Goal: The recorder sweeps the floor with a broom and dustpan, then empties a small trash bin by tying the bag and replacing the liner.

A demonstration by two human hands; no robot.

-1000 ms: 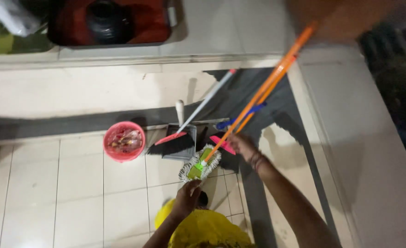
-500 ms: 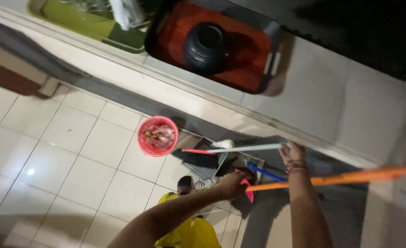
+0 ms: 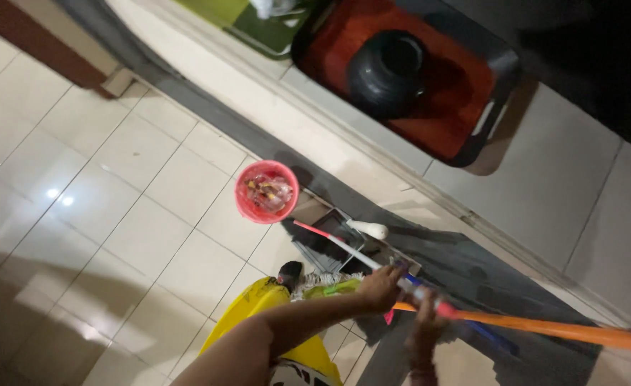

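Observation:
My left hand (image 3: 380,287) reaches out from the lower left and closes around a thin white pole with a red tip (image 3: 333,243) that slants over a dark dustpan (image 3: 328,237). My right hand (image 3: 425,330), blurred, grips a long orange pole (image 3: 565,332) that runs off to the right. A green mop head (image 3: 333,289) lies on the floor just below my left hand. Beside the dustpan to the left stands a red bucket (image 3: 266,191) with scraps inside.
A pale tiled floor (image 3: 115,200) spreads to the left. A raised counter ledge (image 3: 373,146) crosses diagonally, carrying a red tray (image 3: 465,107) with a black pot (image 3: 387,71) and a green tray (image 3: 255,25). My yellow garment (image 3: 265,314) fills the bottom.
The view has swung and tilted. My two hands have come close together on the poles, and the white pole now slants down toward the dustpan instead of lying level.

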